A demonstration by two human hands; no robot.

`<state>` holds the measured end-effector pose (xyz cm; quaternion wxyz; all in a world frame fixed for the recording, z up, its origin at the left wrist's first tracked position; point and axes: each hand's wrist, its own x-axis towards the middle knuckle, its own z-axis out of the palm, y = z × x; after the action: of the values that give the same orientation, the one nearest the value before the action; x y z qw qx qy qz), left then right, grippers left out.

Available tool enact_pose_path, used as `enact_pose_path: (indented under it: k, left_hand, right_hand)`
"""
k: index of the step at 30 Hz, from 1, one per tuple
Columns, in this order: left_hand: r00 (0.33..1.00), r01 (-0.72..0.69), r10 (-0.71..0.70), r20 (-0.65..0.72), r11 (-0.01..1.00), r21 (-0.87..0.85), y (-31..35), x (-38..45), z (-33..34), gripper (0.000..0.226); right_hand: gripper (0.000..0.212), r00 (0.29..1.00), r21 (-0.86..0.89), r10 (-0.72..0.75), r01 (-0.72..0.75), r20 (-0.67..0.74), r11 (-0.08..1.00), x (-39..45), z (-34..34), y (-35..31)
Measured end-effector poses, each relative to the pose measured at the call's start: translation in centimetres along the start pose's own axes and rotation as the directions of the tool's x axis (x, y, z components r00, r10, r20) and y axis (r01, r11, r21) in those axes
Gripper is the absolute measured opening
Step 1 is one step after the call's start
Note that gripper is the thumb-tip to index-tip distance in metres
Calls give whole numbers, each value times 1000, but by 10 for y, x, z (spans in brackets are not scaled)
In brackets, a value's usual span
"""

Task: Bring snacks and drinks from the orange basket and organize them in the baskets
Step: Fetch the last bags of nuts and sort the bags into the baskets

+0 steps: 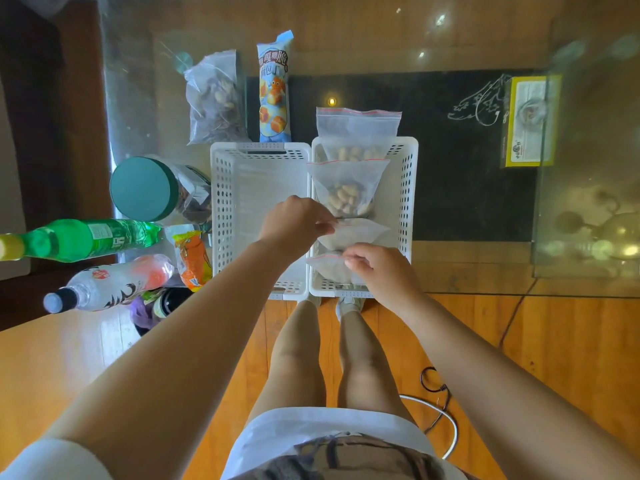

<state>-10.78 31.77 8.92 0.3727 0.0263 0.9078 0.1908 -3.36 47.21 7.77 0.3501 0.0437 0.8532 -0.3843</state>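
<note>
Two white perforated baskets stand side by side on a glass table. The left basket [225,202] holds nothing. In the right basket [408,202] several clear zip bags of nuts stand in a row, one at the far end [356,133] and one behind it [346,192]. My left hand [294,220] pinches the top edge of the third zip bag [356,233]. My right hand [381,268] grips the nearest zip bag [325,266] at the basket's near end.
Left of the baskets lie a green bottle [93,237], a clear bottle with an orange label [114,282], a green-lidded jar [149,188] and an orange snack pack [192,258]. Behind stand a blue snack pack [273,95] and a bag of mixed nuts [214,98]. A yellow box [526,123] lies far right.
</note>
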Motion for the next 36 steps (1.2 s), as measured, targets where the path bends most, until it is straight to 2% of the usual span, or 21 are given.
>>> enact_pose_path:
  k: [4, 7, 9, 11, 13, 15, 17, 19, 23, 27, 28, 30, 33, 34, 36]
  left_hand:
    - [995, 21, -26, -94, 999, -44, 0, 0, -1, 19]
    - [987, 44, -50, -151, 998, -45, -2, -3, -3, 18]
    - [982, 60, -71, -176, 996, -66, -3, -5, -5, 17]
    - [974, 71, -90, -207, 993, -97, -3, -5, -7, 16]
    - [969, 60, -84, -233, 992, -109, -2, -5, -9, 16]
    - [969, 37, -62, -241, 994, -107, -2, -3, -10, 16]
    - [970, 5, -36, -240, 992, -128, -5, -1, -9, 18]
    - [963, -18, -30, -269, 984, -177, -13, 0, -8, 24]
    - [929, 46, -144, -340, 959, -279, -39, -3, -9, 46]
    - [901, 211, -328, -283, 903, -375, -74, -13, -18, 58]
    - [901, 206, -333, -278, 893, -400, -79, -16, -21, 57]
    - [902, 90, -252, -352, 905, -416, -89, -23, -33, 52]
    - [833, -72, -136, -536, 934, -350, -100, -30, -57, 50]
    - [803, -67, -143, -579, 943, -326, -107, -30, -66, 52]
    - [761, 56, -221, -610, 959, -278, -124, -24, -81, 58]
  right_hand:
    - [21, 980, -82, -30, 14, -195, 997, 5, -1, -3]
    - [25, 933, -200, -191, 133, -306, 971, -5, 1, -9]
    - [32, 873, -323, -330, 215, -360, 922, -15, 6, -10]
    - [33, 818, -445, -463, 293, -341, 846, -24, 14, -9]
    - [40, 829, -534, -518, 346, -211, 771, -26, 21, -6]
    - [59, 888, -578, -449, 314, -103, 753, -20, 26, -3]
    - [74, 930, -568, -356, 243, -95, 786, -9, 28, 0]
    - [78, 952, -562, -294, 198, -85, 803, 5, 28, 4]
    - [78, 972, -636, -234, 189, 13, 748, 21, 26, 13]
    - [78, 971, -690, -226, 217, 79, 691, 23, 20, 17]
    - [77, 970, -682, -230, 217, 73, 699, 23, 17, 14]
    - [70, 966, -633, -254, 220, 38, 743, 27, 12, 0]
    - [55, 957, -606, -289, 229, -2, 762, 47, 8, -30]
    - [52, 951, -602, -308, 240, -11, 762, 58, 6, -42]
    - [48, 936, -585, -350, 262, -41, 768, 83, 5, -69]
